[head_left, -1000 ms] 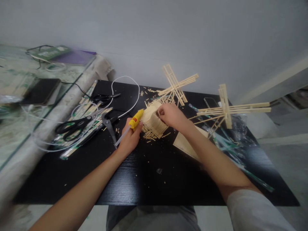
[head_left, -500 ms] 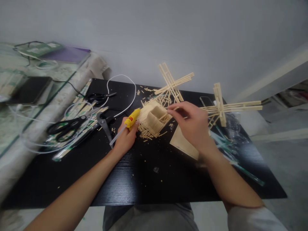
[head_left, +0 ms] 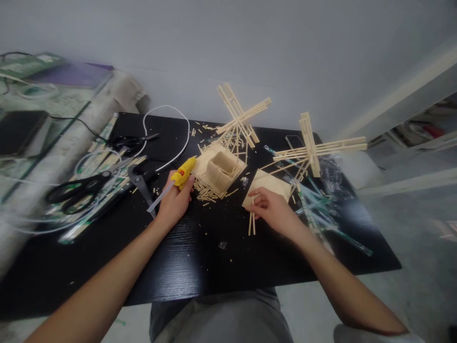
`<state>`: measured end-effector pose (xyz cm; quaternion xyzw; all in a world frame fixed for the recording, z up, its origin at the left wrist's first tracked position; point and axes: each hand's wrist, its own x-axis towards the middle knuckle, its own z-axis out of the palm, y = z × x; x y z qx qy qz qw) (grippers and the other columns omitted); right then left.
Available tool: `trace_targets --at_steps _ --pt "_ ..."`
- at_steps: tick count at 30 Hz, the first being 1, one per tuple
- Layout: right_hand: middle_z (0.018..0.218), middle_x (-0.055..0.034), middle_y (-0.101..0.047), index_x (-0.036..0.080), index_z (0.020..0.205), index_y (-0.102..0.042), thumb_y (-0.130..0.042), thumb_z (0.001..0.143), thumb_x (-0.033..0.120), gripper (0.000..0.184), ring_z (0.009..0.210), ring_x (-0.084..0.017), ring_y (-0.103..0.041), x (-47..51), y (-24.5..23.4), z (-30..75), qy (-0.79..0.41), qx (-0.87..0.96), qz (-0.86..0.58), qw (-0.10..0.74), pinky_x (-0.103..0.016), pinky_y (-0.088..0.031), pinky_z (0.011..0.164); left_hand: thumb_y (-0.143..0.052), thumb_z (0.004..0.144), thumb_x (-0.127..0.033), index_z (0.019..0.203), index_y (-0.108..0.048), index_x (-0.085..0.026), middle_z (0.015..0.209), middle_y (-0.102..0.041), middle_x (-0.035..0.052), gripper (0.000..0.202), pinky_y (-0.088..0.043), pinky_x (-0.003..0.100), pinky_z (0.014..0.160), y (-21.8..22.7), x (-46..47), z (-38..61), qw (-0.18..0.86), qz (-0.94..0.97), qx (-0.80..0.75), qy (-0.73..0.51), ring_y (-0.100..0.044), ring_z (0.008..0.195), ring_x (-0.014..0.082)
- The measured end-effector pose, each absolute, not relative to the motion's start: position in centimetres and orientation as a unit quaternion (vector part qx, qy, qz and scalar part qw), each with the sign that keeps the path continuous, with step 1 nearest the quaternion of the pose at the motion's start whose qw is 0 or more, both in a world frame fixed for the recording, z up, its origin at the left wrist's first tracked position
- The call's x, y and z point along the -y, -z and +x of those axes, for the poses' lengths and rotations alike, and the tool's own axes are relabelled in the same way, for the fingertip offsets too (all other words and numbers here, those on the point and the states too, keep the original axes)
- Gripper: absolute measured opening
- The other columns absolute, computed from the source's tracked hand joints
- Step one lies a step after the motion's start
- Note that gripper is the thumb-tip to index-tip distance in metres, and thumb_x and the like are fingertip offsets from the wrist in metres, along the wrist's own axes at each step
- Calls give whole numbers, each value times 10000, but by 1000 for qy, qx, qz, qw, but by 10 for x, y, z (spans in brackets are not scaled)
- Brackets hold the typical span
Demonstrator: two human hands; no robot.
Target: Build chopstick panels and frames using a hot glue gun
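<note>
My left hand (head_left: pixel 173 204) is wrapped round a yellow glue gun (head_left: pixel 183 173), whose glue stick pokes out toward me and whose nozzle points at a small box of thin wooden sticks (head_left: pixel 219 169). Over on the black table (head_left: pixel 200 267), my right hand (head_left: pixel 273 209) rests just in front of a flat panel of sticks (head_left: pixel 270 183). Its fingertips pinch a few loose wooden sticks (head_left: pixel 252 221) that lie on the table.
Two windmill-like stick frames (head_left: pixel 238 114) (head_left: pixel 314 150) stand at the back. Black scissors (head_left: pixel 76 188), pliers (head_left: pixel 141 181), a white cable (head_left: pixel 167 136) and packets lie at left. Clear wrappers (head_left: pixel 321 205) lie at right. Stick offcuts litter the middle.
My right hand left the stick box, swung right and came down toward me onto loose sticks by the flat panel. The left hand stayed on the glue gun.
</note>
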<state>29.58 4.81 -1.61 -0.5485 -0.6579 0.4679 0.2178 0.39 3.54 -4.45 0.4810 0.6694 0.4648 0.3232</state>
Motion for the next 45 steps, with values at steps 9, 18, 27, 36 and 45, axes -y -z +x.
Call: trace_targets --at_steps 9,18,27,36,45 --pt "740 55 -665 212 1025 -629 -836 821 237 291 596 -143 -705 -30 27 262 -475 660 -553 180 -266 -562 591 -572 976 -587 957 -529 -239 722 -605 -11 351 -455 307 538 50 -37 2 329 484 -668 -460 -575 533 147" --pt "835 9 -701 194 1106 -691 -854 797 164 351 647 -143 -693 -20 21 265 -447 692 -549 140 -281 -557 626 -582 985 -544 958 -518 -240 716 -605 -20 312 -465 304 558 51 -37 3 324 487 -665 -465 -575 529 142" --pt "1015 -21 -713 236 1308 -665 -902 738 102 632 752 -135 -692 -9 24 260 -477 720 -488 125 -288 -619 701 -579 987 -548 953 -523 -240 719 -607 -14 314 -461 309 552 52 -36 5 325 490 -665 -459 -579 537 151" --pt "1080 -45 -700 214 1333 -625 -826 797 65 591 772 -135 -700 -7 31 258 -492 724 -466 130 -311 -637 739 -601 987 -556 920 -535 -242 752 -611 -4 328 -462 310 547 56 -38 0 324 495 -669 -450 -580 541 144" --pt "1105 -69 -753 217 1127 -696 -613 1001 208 152 946 -203 -721 -62 -29 250 -206 833 -446 253 -362 -561 918 -618 982 -504 949 -536 -245 728 -591 -13 274 -448 290 506 55 -38 2 333 489 -658 -465 -563 523 138"
